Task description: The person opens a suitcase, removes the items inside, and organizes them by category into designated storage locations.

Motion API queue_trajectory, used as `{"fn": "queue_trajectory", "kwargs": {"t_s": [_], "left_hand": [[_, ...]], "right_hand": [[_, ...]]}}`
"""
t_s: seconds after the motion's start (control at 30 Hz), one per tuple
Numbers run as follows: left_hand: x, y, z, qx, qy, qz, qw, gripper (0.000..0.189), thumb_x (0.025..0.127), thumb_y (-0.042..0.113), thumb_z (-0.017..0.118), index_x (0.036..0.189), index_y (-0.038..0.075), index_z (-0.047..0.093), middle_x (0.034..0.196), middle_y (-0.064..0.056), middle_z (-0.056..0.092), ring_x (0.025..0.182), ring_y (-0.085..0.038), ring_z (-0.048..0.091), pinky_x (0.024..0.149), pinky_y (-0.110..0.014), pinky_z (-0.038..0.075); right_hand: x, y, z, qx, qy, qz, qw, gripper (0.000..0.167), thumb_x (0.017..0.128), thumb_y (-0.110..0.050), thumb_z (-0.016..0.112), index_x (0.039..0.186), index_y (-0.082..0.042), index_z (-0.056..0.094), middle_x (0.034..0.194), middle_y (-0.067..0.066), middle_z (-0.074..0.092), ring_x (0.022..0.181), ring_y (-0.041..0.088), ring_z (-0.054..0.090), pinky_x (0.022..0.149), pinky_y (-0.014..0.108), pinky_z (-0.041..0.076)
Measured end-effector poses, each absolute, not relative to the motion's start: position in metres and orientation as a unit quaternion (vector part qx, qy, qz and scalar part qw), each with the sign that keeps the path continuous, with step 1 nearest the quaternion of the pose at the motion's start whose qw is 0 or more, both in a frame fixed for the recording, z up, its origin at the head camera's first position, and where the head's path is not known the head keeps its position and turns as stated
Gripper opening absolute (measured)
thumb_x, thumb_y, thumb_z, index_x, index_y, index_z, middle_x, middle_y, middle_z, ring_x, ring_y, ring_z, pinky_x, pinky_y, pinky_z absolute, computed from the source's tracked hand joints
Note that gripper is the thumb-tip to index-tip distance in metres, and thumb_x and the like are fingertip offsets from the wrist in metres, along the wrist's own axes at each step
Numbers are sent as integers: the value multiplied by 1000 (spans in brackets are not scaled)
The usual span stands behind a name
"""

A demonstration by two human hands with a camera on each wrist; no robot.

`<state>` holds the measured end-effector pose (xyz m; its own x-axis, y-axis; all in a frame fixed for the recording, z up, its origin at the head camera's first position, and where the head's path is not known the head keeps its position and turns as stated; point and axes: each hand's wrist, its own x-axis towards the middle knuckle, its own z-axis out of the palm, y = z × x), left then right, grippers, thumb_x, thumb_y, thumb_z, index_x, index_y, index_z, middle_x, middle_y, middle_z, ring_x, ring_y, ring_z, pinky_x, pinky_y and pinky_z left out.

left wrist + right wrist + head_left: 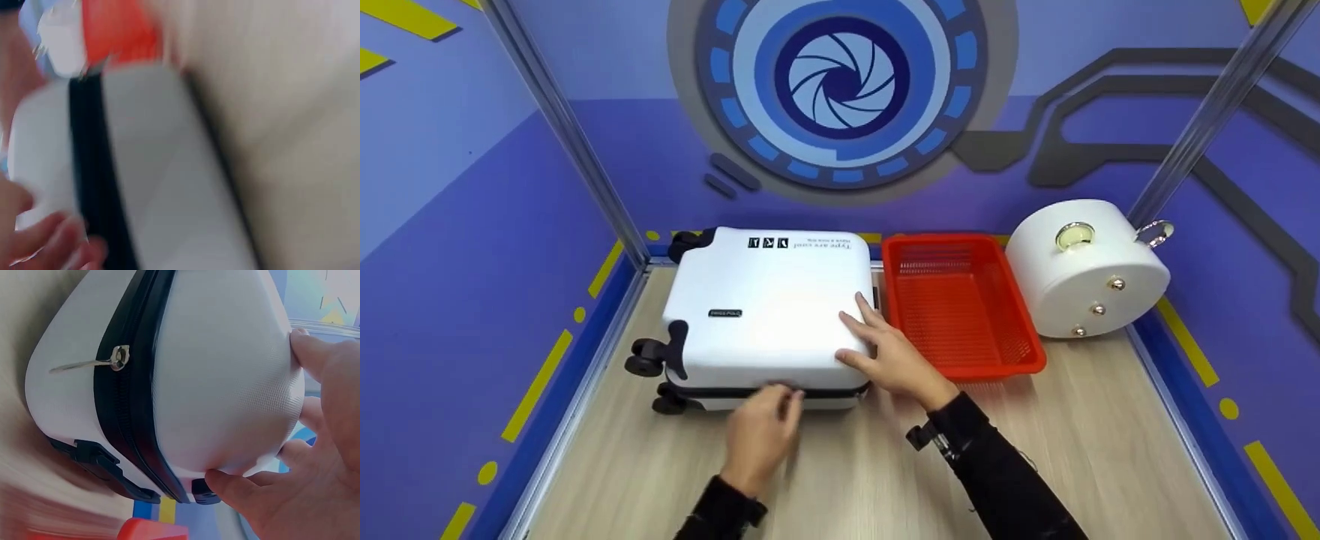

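Observation:
A white hard-shell suitcase [780,300] lies flat, its black wheels to the left and a black zip band along its near side. My left hand [761,431] is at this band with its fingers curled; blur leaves me unable to tell whether they pinch anything. In the left wrist view, the fingertips [62,239] overlap the black zip band [93,146]. My right hand [892,356] rests spread on the suitcase's near right corner. The right wrist view shows a metal zipper pull [119,358] on the band there, apart from the right fingers.
A red plastic basket [1024,330] stands right of the suitcase, close by my right hand. Farther right is a white round case [1039,277] with gold studs and a ring handle. Blue-purple walls enclose the wood-look surface [877,480] on the left, back and right.

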<state>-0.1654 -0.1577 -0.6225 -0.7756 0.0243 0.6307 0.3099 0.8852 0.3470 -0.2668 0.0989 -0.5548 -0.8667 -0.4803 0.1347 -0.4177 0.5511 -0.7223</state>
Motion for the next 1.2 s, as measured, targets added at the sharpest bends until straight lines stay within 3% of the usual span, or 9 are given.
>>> {"fn": "queue_trajectory", "kwargs": {"t_s": [0.07,0.17,0.33,0.67,0.93,1.2], "left_hand": [[-167,-138,-632,-99,-932,-221,270,20,100,32,81,85,19,77,74,5,73,62,-12,67,56,-33,54],[-170,-112,-644,-97,-950,-212,207,29,99,39,82,79,19,76,70,0,73,60,-19,69,55,-37,55],[-172,-78,-660,-81,-963,-194,169,35,94,46,85,79,16,74,73,-10,76,63,-33,75,55,-48,57],[-174,-61,-673,-95,-945,-218,224,20,99,20,77,82,12,71,71,-15,74,59,-38,73,48,-50,54],[-171,-69,-665,-140,-940,-221,217,38,104,19,70,67,13,61,61,-11,69,56,-36,73,47,-47,51],[-174,-74,-664,-163,-936,-211,231,41,102,21,72,64,15,56,57,-7,65,51,-33,68,45,-44,48]], "right_hand": [[-268,99,-555,-255,880,-398,38,82,101,-63,72,169,-26,44,187,1,14,171,34,25,135,57,31],[-267,97,-556,-258,880,-398,38,82,101,-64,71,169,-27,44,187,1,14,171,35,25,135,58,31],[-263,94,-560,-264,878,-398,33,81,102,-64,71,169,-27,44,187,3,15,170,37,27,134,59,32],[-261,93,-559,-275,875,-399,21,79,103,-58,72,169,-23,46,186,7,18,170,38,27,134,59,32],[-262,98,-554,-272,876,-396,22,77,104,-56,72,169,-23,45,186,7,17,170,37,26,135,59,31],[-264,102,-553,-269,878,-397,18,78,103,-57,73,168,-24,46,186,6,18,170,35,27,135,58,31]]}}
